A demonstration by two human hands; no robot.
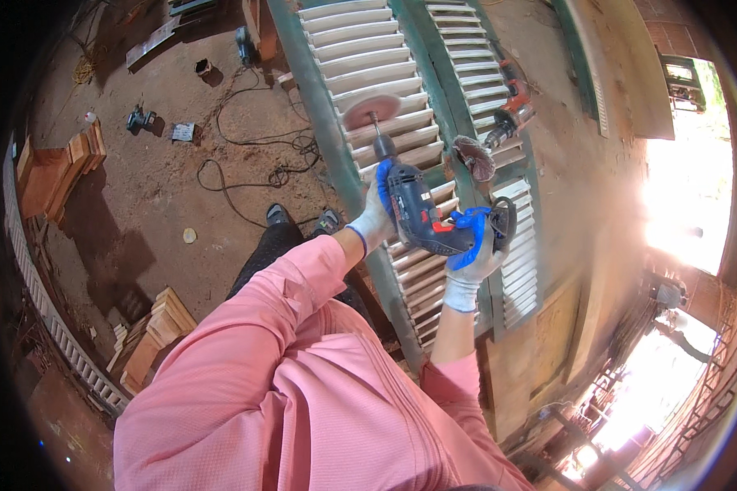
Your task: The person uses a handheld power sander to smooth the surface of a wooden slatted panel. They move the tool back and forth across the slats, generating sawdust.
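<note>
I hold a dark blue electric drill [422,214] with both gloved hands. My left hand [374,214] wraps the front of its body. My right hand [475,255] grips the handle at the back. A round pinkish sanding disc [372,110] on the drill's shaft touches the pale slats of a green-framed louvered shutter [360,65]. The shutter lies flat in front of me. Both gloves are white with blue palms.
A second, red and black drill [509,114] with a worn sanding head [473,157] lies on the shutter at the right. Black cables [258,159] trail over the dirt floor at the left. Wooden blocks [61,168] and stacked timber [151,335] sit at the left.
</note>
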